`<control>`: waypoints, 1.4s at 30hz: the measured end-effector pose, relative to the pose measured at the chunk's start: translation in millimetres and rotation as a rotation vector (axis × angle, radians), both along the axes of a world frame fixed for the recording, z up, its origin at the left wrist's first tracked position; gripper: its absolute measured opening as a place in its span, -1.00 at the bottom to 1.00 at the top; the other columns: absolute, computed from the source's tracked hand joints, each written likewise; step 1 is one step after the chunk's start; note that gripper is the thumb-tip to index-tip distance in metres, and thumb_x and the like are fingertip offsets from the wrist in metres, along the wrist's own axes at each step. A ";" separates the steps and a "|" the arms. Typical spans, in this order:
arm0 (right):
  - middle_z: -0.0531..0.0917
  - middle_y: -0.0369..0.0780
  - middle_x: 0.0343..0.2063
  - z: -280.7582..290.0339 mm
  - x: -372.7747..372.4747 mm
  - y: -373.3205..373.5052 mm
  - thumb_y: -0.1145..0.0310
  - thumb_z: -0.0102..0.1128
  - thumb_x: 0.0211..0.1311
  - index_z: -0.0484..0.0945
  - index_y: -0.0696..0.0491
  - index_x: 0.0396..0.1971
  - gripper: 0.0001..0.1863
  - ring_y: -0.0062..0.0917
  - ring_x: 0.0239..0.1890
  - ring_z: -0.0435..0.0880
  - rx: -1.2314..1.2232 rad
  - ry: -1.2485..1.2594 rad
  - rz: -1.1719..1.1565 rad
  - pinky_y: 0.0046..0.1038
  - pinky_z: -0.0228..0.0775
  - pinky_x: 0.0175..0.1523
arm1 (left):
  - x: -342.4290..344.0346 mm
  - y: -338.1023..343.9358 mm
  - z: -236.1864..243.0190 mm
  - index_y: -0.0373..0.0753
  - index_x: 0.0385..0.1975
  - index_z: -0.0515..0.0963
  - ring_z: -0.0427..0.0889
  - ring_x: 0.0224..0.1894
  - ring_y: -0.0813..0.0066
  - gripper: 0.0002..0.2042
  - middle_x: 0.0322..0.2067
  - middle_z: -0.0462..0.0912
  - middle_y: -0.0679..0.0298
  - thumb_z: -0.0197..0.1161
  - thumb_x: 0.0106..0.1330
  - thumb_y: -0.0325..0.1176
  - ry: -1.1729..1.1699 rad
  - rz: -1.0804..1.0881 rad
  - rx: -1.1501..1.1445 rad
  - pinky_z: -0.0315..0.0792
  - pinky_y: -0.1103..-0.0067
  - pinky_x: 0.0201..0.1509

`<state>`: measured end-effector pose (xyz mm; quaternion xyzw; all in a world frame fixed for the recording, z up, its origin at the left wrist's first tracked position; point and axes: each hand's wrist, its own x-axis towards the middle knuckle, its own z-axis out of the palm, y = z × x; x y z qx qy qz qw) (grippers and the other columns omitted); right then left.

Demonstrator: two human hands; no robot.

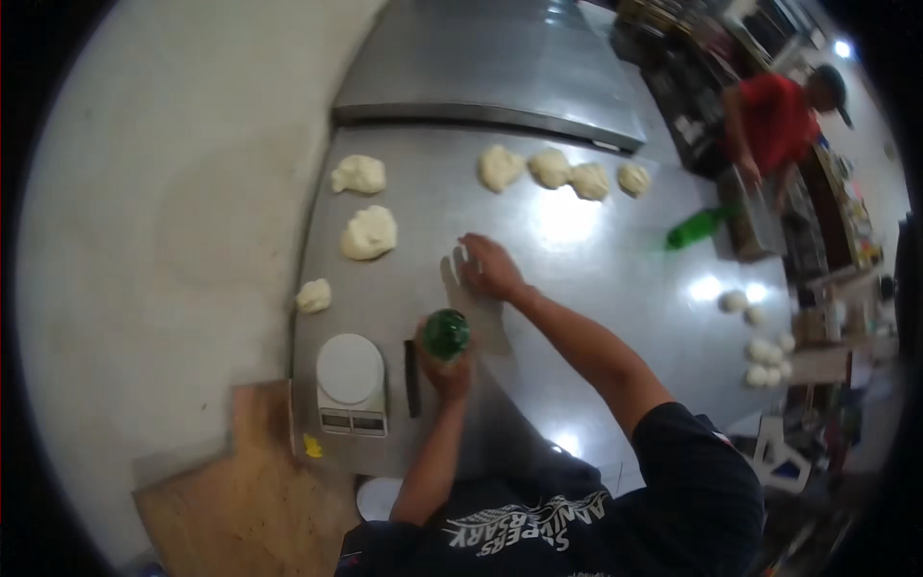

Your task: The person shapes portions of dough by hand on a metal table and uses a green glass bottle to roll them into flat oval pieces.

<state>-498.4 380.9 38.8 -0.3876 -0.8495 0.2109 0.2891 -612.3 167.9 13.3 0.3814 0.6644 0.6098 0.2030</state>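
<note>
My left hand (pixel 448 377) is wrapped round a green bottle (pixel 446 334), seen end-on from above, near the front of a steel table (pixel 423 269). Ahead and to its right, my right hand (pixel 488 269) has its fingers apart over the steel, with nothing in it. Beside the bottle, on its left, lies a narrow black strip-like tool (pixel 412 378); its kind is unclear. A white kitchen scale (pixel 350 370) with a round plate stands left of that. Up the left edge sit a small dough lump (pixel 313 296), a larger dough lump (pixel 369 233) and another dough lump (pixel 359 175).
Several dough pieces (pixel 550 168) line the far side, and small dough balls (pixel 766 351) cluster at the right edge. A second green bottle (pixel 694 230) lies at the far right, near a co-worker in red (pixel 774 120). A wooden board (pixel 245 500) is at the lower left.
</note>
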 end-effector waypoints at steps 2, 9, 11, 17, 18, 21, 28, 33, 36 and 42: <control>0.56 0.12 0.31 4.3 -28.9 26.6 0.34 0.42 0.25 0.54 0.10 0.31 -0.39 0.10 0.33 0.55 -0.062 0.012 -0.009 -0.05 0.40 0.45 | -15.1 -8.8 -4.6 -0.34 0.41 0.32 0.62 0.21 0.13 -0.10 0.20 0.56 0.04 0.76 0.12 -0.23 0.031 -0.032 0.052 0.51 0.30 0.33; 0.04 0.12 0.65 -6.7 -24.2 147.7 0.11 0.64 0.07 0.20 -0.12 0.62 0.11 0.22 0.66 -0.01 0.082 -0.472 -0.363 0.28 0.01 0.59 | -23.2 -17.0 -25.7 -0.29 0.40 0.29 0.55 0.24 0.18 -0.09 0.19 0.48 0.09 0.76 0.12 -0.21 0.099 -0.082 0.121 0.47 0.29 0.36; -0.10 0.09 0.70 -6.3 -12.5 172.5 -0.04 0.71 -0.04 0.12 -0.32 0.67 0.26 0.22 0.69 -0.10 0.004 -0.485 -0.356 0.34 -0.05 0.62 | -22.3 -19.8 -30.0 -0.27 0.40 0.30 0.55 0.23 0.19 -0.09 0.19 0.47 0.09 0.76 0.12 -0.20 0.111 -0.076 0.107 0.48 0.29 0.35; 0.11 0.07 0.63 -10.9 19.2 233.5 0.03 0.63 0.10 0.25 -0.43 0.60 0.05 0.26 0.57 0.23 -0.017 -0.529 -0.146 0.15 0.32 0.53 | -14.1 -15.1 -28.5 -0.27 0.40 0.30 0.56 0.22 0.23 -0.08 0.20 0.45 0.10 0.77 0.11 -0.18 0.039 -0.105 0.143 0.52 0.33 0.32; 0.16 0.07 0.62 -8.1 8.3 234.1 0.05 0.61 0.12 0.28 -0.42 0.59 0.00 0.27 0.54 0.29 -0.047 -0.522 -0.133 0.10 0.37 0.51 | -18.1 -19.0 -30.6 -0.28 0.39 0.30 0.57 0.21 0.24 -0.09 0.19 0.46 0.11 0.76 0.12 -0.19 0.017 -0.098 0.123 0.52 0.33 0.31; 0.54 0.09 0.35 4.6 2.8 252.0 0.24 0.49 0.20 0.53 -0.30 0.44 -0.25 0.12 0.29 0.61 -0.154 -0.548 -0.160 -0.02 0.56 0.37 | -17.1 -16.6 -34.8 -0.28 0.38 0.31 0.58 0.18 0.29 -0.14 0.16 0.49 0.15 0.73 0.15 -0.23 0.022 -0.086 0.072 0.53 0.35 0.29; 0.80 -0.07 0.00 50.4 46.7 221.5 0.29 0.34 0.31 0.71 0.09 0.20 -0.53 -0.19 -0.03 0.84 -0.772 0.222 -0.285 -0.11 0.73 0.04 | -14.3 -21.7 -19.0 -0.27 0.26 0.41 0.64 0.11 0.23 -0.24 0.07 0.58 0.16 0.71 0.11 -0.23 -0.053 -0.060 -0.025 0.55 0.31 0.23; 0.61 -0.07 0.30 53.4 134.7 113.2 0.11 0.05 0.45 0.39 0.14 0.49 -0.30 -0.19 0.28 0.64 -1.233 1.228 0.006 -0.17 0.47 0.39 | 6.2 -52.2 -8.1 -0.25 0.22 0.43 0.69 0.05 0.26 -0.27 0.04 0.65 0.18 0.71 0.08 -0.25 -0.160 -0.103 -0.140 0.58 0.30 0.19; 0.59 0.00 0.32 73.1 152.5 -26.7 -0.02 -0.03 0.34 0.41 0.08 0.48 -0.23 -0.06 0.32 0.60 -1.400 1.593 0.137 0.16 0.42 0.44 | 7.5 -89.6 -10.6 -0.25 0.19 0.43 0.70 0.03 0.30 -0.31 0.00 0.66 0.18 0.70 0.10 -0.27 -0.111 -0.088 -0.203 0.59 0.34 0.19; 0.50 0.06 0.36 59.7 214.3 -231.9 0.03 0.08 0.15 0.35 0.16 0.50 -0.11 0.14 0.34 0.51 -1.653 1.931 0.044 0.27 0.28 0.56 | 50.3 -126.1 0.2 -0.24 0.05 0.52 0.72 -0.05 0.39 -0.45 -0.08 0.69 0.24 0.70 0.14 -0.31 -0.198 -0.053 -0.144 0.63 0.38 0.11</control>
